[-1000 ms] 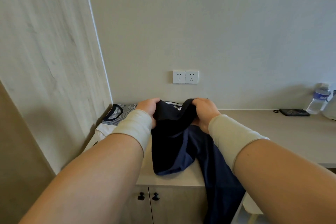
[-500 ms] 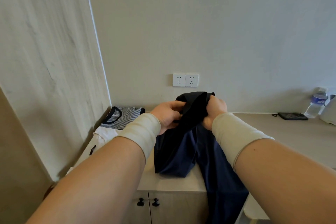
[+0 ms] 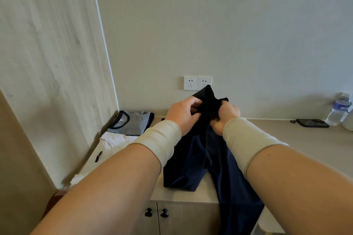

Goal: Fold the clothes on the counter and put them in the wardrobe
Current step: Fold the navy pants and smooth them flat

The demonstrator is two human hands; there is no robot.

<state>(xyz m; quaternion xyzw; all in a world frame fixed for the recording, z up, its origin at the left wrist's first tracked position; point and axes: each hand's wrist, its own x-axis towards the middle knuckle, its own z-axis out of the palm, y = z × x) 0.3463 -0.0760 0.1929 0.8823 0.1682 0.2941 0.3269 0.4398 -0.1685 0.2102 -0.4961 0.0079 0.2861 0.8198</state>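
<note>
Both hands, left hand (image 3: pixel 184 114) and right hand (image 3: pixel 228 115), now bunch the navy garment (image 3: pixel 200 158) higher off the worktop (image 3: pixel 286 139), perhaps seeking its waistband.

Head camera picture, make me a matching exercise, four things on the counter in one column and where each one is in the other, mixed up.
1. navy garment
2. striped shirt
3. water bottle
4. white garment

A. far right, by the wall
B. back left corner, folded
C. gripped by both hands, part hanging over the counter's front edge
D. just in front of the striped one

Pairs: 1-C, 2-B, 3-A, 4-D
</note>
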